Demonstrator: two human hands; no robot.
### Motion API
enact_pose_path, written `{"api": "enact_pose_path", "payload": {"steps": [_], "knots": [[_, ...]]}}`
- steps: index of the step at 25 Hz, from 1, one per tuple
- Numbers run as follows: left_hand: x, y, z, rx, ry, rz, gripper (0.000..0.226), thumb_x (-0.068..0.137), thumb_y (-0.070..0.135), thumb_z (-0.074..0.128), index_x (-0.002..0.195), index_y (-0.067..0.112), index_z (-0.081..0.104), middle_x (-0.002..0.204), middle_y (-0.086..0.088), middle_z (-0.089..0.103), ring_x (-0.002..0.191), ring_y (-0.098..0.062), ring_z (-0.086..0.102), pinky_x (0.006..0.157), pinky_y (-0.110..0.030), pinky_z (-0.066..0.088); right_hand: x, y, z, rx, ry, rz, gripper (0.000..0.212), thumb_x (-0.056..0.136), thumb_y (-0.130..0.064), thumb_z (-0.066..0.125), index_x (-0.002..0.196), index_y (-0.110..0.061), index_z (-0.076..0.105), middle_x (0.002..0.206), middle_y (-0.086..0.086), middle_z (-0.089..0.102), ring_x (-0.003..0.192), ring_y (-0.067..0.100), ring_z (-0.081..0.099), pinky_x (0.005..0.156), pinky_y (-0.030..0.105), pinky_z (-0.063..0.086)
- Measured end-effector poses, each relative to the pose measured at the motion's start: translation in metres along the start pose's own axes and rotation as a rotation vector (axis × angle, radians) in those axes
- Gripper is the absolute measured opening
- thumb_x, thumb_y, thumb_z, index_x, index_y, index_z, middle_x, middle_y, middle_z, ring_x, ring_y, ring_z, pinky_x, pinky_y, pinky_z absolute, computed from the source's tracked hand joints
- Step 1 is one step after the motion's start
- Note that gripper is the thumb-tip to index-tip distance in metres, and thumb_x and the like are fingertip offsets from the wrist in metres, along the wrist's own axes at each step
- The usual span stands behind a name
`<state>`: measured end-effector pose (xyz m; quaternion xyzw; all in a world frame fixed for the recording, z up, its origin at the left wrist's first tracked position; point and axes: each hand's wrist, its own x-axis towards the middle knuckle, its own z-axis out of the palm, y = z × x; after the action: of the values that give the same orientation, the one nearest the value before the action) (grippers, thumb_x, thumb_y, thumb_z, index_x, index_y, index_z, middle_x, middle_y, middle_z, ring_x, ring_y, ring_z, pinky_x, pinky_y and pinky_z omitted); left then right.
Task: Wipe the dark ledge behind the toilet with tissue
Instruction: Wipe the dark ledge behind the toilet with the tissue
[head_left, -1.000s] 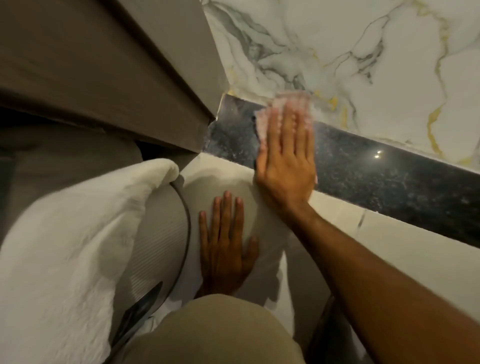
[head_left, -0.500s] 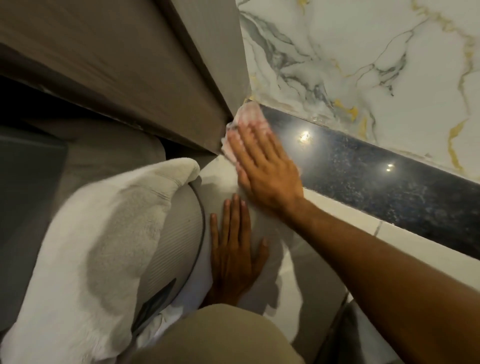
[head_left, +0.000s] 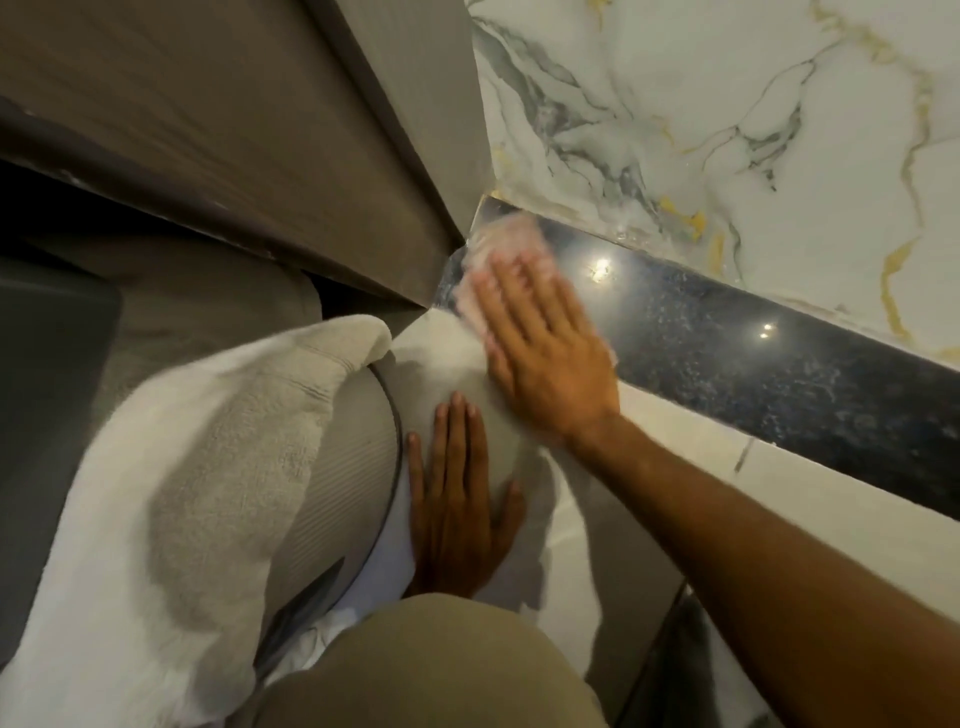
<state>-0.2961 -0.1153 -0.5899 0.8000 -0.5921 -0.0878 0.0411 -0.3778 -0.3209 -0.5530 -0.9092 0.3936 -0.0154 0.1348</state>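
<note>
The dark speckled ledge runs from the corner at upper middle down to the right, under a marble wall. My right hand lies flat on the ledge's left end and presses a pale pink tissue against it; the tissue sticks out beyond my fingertips, near the corner. The hand and tissue are blurred. My left hand rests flat, fingers together, on the white toilet cistern top below the ledge, holding nothing.
A white towel drapes over the left side, next to a ribbed grey lid. A grey-brown cabinet overhangs at upper left and meets the ledge at the corner. My knee in beige cloth is at the bottom.
My right hand slid the tissue left along the ledge into the corner, then drew slightly back to the right. My left hand stayed flat on the cistern top.
</note>
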Motion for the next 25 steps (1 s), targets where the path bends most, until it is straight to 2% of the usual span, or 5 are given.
{"api": "enact_pose_path", "payload": {"steps": [3, 9, 14, 20, 25], "knots": [[0.003, 0.003, -0.007, 0.015, 0.006, 0.015, 0.081, 0.114, 0.055, 0.034, 0.176, 0.005, 0.019, 0.186, -0.018, 0.014, 0.173, -0.034, 0.016, 0.141, -0.058, 0.007, -0.085, 0.024, -0.002, -0.050, -0.071, -0.238, 0.068, 0.116, -0.043, 0.039, 0.178, -0.020, 0.024, 0.186, 0.009, 0.020, 0.174, 0.031, 0.020, 0.142, 0.054, 0.024], [0.026, 0.012, -0.015, 0.050, 0.014, -0.024, 0.081, 0.113, 0.054, 0.029, 0.175, 0.003, 0.022, 0.185, -0.019, 0.019, 0.173, -0.034, 0.015, 0.141, -0.054, 0.003, -0.019, 0.057, -0.017, -0.041, 0.106, 0.418, 0.071, 0.118, -0.045, 0.021, 0.180, -0.016, 0.004, 0.189, 0.013, 0.002, 0.177, 0.030, 0.003, 0.144, 0.056, 0.013], [0.024, 0.013, -0.015, 0.029, 0.023, -0.019, 0.080, 0.114, 0.054, 0.030, 0.174, 0.002, 0.023, 0.184, -0.021, 0.019, 0.172, -0.036, 0.018, 0.138, -0.063, 0.020, -0.068, 0.017, -0.003, -0.012, -0.017, 0.050, 0.068, 0.117, -0.040, 0.041, 0.179, -0.017, 0.020, 0.188, 0.012, 0.014, 0.176, 0.030, 0.013, 0.144, 0.054, 0.017], [0.028, 0.017, -0.016, 0.012, 0.026, -0.036, 0.079, 0.113, 0.052, 0.030, 0.173, 0.002, 0.026, 0.183, -0.020, 0.023, 0.172, -0.036, 0.021, 0.139, -0.062, 0.018, -0.050, 0.051, -0.014, -0.049, 0.113, 0.480, 0.068, 0.119, -0.047, 0.020, 0.180, -0.017, 0.011, 0.189, 0.012, 0.007, 0.176, 0.027, 0.000, 0.145, 0.051, 0.013], [0.027, 0.018, -0.019, 0.010, 0.013, -0.045, 0.079, 0.111, 0.052, 0.033, 0.172, 0.002, 0.028, 0.182, -0.021, 0.024, 0.171, -0.036, 0.021, 0.140, -0.059, 0.012, -0.034, 0.010, -0.003, 0.040, -0.046, 0.059, 0.065, 0.120, -0.046, 0.032, 0.178, -0.019, 0.022, 0.187, 0.009, 0.016, 0.175, 0.028, 0.014, 0.143, 0.052, 0.022]]}}
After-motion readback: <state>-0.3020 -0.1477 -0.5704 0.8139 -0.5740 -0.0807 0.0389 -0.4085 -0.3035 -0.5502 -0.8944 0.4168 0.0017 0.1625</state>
